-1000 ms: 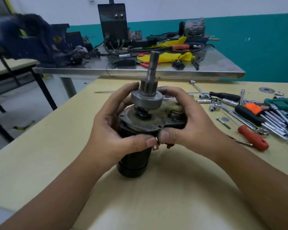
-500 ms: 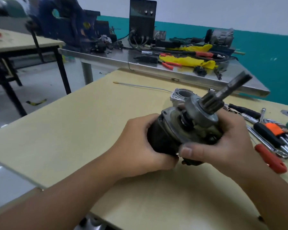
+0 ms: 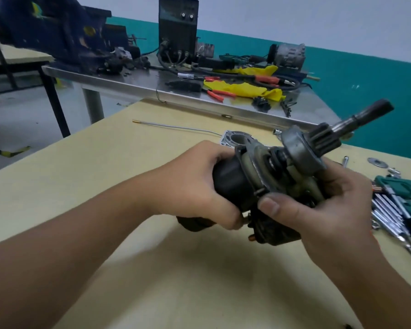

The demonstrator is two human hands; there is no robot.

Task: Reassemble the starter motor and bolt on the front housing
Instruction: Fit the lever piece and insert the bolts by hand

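Your left hand (image 3: pixel 199 186) grasps the starter motor (image 3: pixel 266 181) by its black body; your right hand (image 3: pixel 330 205) clasps its solenoid end. Front housing (image 3: pixel 237 140) lies on the table beyond your left hand.

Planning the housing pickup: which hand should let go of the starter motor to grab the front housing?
Probably right. The front housing lies just behind the starter motor; the left hand wraps the black body and could carry it alone, while the right hand only steadies the drive end.
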